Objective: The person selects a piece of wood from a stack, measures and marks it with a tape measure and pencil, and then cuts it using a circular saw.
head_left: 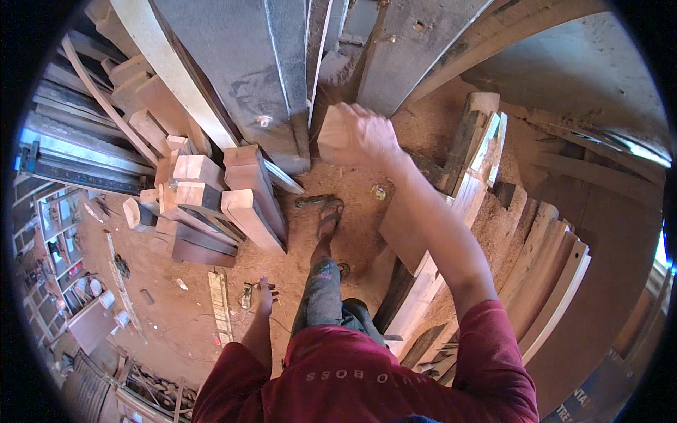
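My right hand (368, 135) reaches forward, its fingers wrapped over the top of a pale brown wooden block (334, 135). How far down that block extends is hard to make out. Just beyond it stand tall grey boards (243, 70). My left hand (266, 295) hangs low at my side, fingers apart and holding nothing. In the picture it appears near a small dark object (246, 296) on the floor. Ahead and to the left, several thick wooden beams (248, 211) stand on end in a cluster.
Sawdust covers the floor (162, 282). On the right lean several long planks (543, 282), with a large brown panel (599, 331) beyond them. A yellowish slatted strip (219, 303) lies at left. Shelving (60, 240) stands farther left. My sandalled foot (328, 215) is ahead.
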The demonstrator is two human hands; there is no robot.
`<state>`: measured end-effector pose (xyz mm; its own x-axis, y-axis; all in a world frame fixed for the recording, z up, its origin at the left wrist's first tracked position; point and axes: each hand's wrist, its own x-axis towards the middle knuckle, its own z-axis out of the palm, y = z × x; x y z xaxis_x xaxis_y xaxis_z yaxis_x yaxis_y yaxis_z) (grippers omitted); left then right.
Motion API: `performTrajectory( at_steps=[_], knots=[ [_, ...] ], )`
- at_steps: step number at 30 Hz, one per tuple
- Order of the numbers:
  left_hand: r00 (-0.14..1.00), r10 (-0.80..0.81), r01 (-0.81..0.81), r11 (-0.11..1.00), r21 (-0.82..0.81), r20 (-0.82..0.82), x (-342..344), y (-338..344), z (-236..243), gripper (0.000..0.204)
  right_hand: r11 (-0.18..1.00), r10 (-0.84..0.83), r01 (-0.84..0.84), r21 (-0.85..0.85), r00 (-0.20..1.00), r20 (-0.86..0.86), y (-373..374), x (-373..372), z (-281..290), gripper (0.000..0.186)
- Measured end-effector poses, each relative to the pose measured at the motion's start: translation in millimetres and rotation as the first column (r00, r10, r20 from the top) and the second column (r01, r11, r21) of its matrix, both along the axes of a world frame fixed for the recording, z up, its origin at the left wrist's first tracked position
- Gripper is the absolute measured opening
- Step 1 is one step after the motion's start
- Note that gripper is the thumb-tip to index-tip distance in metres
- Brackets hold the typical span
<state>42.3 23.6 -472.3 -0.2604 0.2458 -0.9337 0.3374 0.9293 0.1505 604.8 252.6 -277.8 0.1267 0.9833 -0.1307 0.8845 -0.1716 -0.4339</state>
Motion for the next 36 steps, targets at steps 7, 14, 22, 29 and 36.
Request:
performTrajectory(
  at_steps=[7,14,22,29,36],
  knots=[
    [0.978,-0.059,0.039,0.994,0.102,0.199,32,15,-14,0.077,0.999,0.010,-0.013,0.029,0.993,0.116,73,29,-21,0.092],
    [0.956,-0.095,0.058,0.988,0.141,0.276,83,35,-17,0.082,0.968,0.072,-0.112,0.226,0.981,0.178,95,49,-37,0.075],
    [0.951,0.084,-0.141,0.974,0.177,0.297,47,11,-22,0.061,0.935,0.087,-0.150,0.321,0.975,0.204,101,28,-52,0.067],
    [0.976,0.078,-0.131,0.956,0.261,0.202,56,21,16,0.067,0.890,-0.042,0.022,0.455,0.998,0.035,-18,-45,-49,0.061],
    [0.976,-0.078,-0.019,0.900,0.435,0.205,37,-15,-4,0.073,0.976,0.021,-0.054,-0.211,0.988,-0.154,-287,-160,-71,0.048]
  ],
)
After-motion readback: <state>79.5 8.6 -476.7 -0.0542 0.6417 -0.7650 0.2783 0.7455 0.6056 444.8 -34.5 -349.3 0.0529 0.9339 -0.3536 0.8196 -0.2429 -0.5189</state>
